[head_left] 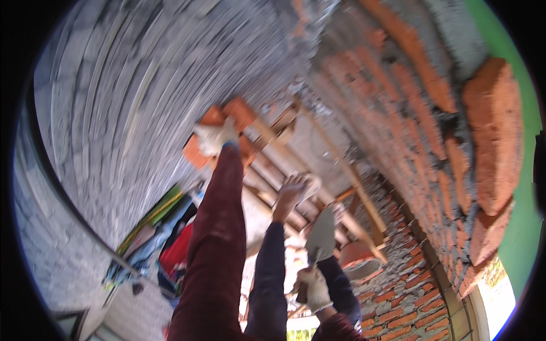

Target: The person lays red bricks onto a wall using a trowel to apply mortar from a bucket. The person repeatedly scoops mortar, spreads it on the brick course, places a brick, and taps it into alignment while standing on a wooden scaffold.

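My left arm stretches forward to a small pile of orange bricks on the wooden planks. My left hand [216, 138], in a pale glove with a blue cuff, is closed on a brick [195, 153] there; its fingers are partly blurred. Other bricks [241, 113] lie just beyond and beside it. Low in the view, my right hand [313, 288], also in a pale glove, is wrapped round the handle of a trowel [322, 236]. The trowel's grey blade points away from me, in front of my right leg.
My bare left foot [292, 192] stands on spaced wooden poles [269, 169]. A mortar-smeared bucket [360, 260] sits at their right. A rough brick wall [392, 108] rises on the right, with loose-edged bricks [493, 133] close by. A grey block wall [131, 85] stands left, above heaped cloths [176, 250].
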`<action>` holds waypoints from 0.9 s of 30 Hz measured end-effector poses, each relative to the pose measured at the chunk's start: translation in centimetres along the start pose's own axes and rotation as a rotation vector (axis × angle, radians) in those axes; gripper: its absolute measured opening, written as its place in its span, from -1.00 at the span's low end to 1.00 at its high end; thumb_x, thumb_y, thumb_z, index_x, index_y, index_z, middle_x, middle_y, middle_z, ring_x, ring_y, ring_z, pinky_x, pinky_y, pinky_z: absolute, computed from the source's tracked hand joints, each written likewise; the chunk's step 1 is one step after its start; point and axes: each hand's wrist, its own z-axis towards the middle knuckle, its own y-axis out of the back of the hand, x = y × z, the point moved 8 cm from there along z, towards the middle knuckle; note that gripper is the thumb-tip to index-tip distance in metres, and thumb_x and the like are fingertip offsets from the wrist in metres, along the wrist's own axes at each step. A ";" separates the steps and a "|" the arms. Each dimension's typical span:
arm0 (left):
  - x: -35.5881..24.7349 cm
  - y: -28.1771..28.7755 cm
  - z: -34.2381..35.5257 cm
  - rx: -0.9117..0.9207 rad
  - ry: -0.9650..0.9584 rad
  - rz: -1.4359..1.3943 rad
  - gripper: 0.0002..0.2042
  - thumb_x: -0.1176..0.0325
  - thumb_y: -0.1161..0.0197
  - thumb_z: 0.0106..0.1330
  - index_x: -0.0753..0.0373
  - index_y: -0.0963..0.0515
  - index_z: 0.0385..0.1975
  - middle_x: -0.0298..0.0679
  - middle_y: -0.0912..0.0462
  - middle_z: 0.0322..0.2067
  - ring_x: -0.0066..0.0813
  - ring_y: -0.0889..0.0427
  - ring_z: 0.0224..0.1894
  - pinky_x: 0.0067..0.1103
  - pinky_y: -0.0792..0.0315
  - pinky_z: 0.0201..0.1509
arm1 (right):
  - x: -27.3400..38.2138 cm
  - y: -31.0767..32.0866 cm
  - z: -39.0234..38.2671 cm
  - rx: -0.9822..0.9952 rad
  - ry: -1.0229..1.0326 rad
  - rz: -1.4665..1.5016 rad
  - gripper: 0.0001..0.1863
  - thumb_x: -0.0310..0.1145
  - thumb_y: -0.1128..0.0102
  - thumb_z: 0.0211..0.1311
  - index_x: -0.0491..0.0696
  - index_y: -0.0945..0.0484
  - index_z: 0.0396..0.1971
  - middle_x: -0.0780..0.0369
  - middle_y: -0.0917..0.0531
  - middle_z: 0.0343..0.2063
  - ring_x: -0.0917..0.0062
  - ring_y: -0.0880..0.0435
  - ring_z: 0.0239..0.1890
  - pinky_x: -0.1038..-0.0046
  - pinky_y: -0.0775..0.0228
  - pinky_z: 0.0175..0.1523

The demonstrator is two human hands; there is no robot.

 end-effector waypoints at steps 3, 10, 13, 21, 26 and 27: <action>-0.2 0.3 0.4 -0.107 -0.013 -0.001 0.14 -0.20 -0.68 -0.07 0.19 -0.17 0.46 0.03 -0.52 0.28 0.07 -0.52 0.35 -0.07 -0.38 0.39 | 0.9 -0.9 -2.4 -0.047 -0.075 0.190 -0.78 -0.46 -0.36 0.25 -0.12 -0.50 -0.19 0.18 -0.61 -0.50 0.40 -0.66 -0.56 0.31 -0.60 -0.42; -1.5 4.0 -3.1 0.463 -0.449 -0.996 -0.29 0.30 -0.55 0.24 0.36 -0.36 0.35 -0.09 -0.56 0.19 -0.17 -0.55 0.25 -0.38 -0.40 0.38 | 2.8 -1.3 -3.1 -0.007 0.153 0.087 -0.72 -0.55 -0.35 0.24 -0.13 -0.49 -0.09 0.22 -0.62 -0.48 0.46 -0.68 -0.52 0.36 -0.64 -0.36; -1.4 7.0 -9.9 1.013 -0.309 -1.176 -0.35 0.36 -0.33 0.36 0.41 -0.36 0.45 -0.12 -0.56 0.29 -0.21 -0.54 0.33 -0.35 -0.40 0.45 | 7.3 -0.5 -7.2 -0.109 0.505 -0.277 -0.69 -0.47 -0.48 0.12 -0.13 -0.56 -0.17 0.30 -0.65 -0.36 0.57 -0.65 -0.35 0.45 -0.58 -0.15; 0.1 20.1 -34.7 2.162 0.192 -1.067 -0.36 0.32 -0.14 0.38 0.44 -0.34 0.47 0.02 -0.54 0.37 -0.12 -0.55 0.41 -0.22 -0.37 0.54 | 28.3 -3.5 -24.4 0.054 1.172 -0.424 -0.56 -0.43 -0.58 0.08 -0.16 -0.53 -0.09 0.21 -0.69 -0.16 0.49 -0.64 -0.15 0.37 -0.53 0.09; -1.3 23.7 -38.0 2.022 0.300 -0.957 -0.21 -0.21 -0.15 0.52 0.38 -0.34 0.48 0.00 -0.49 0.41 -0.14 -0.49 0.45 -0.23 -0.34 0.56 | 31.7 -2.8 -29.0 0.142 1.161 -0.197 -0.66 -0.45 -0.63 0.09 -0.13 -0.53 -0.33 0.12 -0.73 0.02 0.59 -0.59 -0.14 0.42 -0.52 0.02; -2.0 25.6 -37.9 1.950 0.172 -1.031 -0.17 -0.29 -0.13 0.50 0.36 -0.35 0.47 -0.01 -0.52 0.38 -0.14 -0.51 0.43 -0.22 -0.36 0.55 | 32.4 -2.8 -30.2 0.125 1.162 -0.185 -0.66 -0.47 -0.62 0.10 -0.12 -0.51 -0.33 0.08 -0.74 0.08 0.61 -0.58 -0.15 0.43 -0.53 0.00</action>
